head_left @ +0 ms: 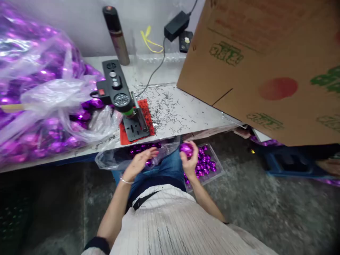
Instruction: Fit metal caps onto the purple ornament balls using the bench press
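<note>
My right hand [190, 165] is closed around a shiny purple bauble [186, 150], held above my lap. My left hand [140, 161] is open, palm inward, its fingers stretched toward the right. Beneath it lies a clear plastic bag [111, 160] with purple baubles, partly hidden by the hand and the table edge. By my right thigh, a clear tray [216, 170] holds several more purple baubles. On the table in front of me stands a black machine [117, 86] with a metal base plate [136, 126] on a red cloth [148, 115].
A big plastic bag of purple baubles [47, 92] fills the table's left side. Small dark slivers [170, 109] litter the tabletop. Behind stand a spray can [116, 35] and a black power adapter [176, 25]. A large cardboard box [255, 67] overhangs the table at right.
</note>
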`<action>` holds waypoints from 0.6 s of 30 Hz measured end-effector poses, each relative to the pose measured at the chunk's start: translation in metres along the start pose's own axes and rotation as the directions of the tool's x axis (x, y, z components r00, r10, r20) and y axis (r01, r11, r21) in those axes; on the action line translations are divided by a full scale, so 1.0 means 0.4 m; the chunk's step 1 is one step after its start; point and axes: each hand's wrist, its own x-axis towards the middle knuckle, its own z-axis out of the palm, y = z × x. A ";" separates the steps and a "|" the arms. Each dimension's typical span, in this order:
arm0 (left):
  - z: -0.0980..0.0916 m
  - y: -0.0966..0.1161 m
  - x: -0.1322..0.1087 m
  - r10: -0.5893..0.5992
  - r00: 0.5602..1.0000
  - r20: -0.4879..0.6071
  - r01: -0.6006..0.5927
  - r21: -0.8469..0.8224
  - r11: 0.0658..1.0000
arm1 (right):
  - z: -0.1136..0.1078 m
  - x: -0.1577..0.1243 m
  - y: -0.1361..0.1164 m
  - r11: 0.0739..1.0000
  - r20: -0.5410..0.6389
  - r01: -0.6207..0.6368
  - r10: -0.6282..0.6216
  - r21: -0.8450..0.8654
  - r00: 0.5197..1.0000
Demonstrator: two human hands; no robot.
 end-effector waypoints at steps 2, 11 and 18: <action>-0.067 0.043 0.001 0.108 0.980 -0.169 -0.090 0.111 0.990 | -0.093 0.000 0.094 0.942 -0.355 -0.326 0.278 -0.081 0.893; -0.321 0.191 0.047 0.586 0.556 -0.589 -0.285 0.527 0.800 | -0.261 0.075 0.297 0.582 -0.591 -0.813 0.658 0.005 0.467; -0.414 0.217 0.161 0.751 0.556 -0.356 -0.137 0.852 0.506 | -0.112 0.193 0.172 0.895 -0.428 -0.445 0.390 -0.032 0.815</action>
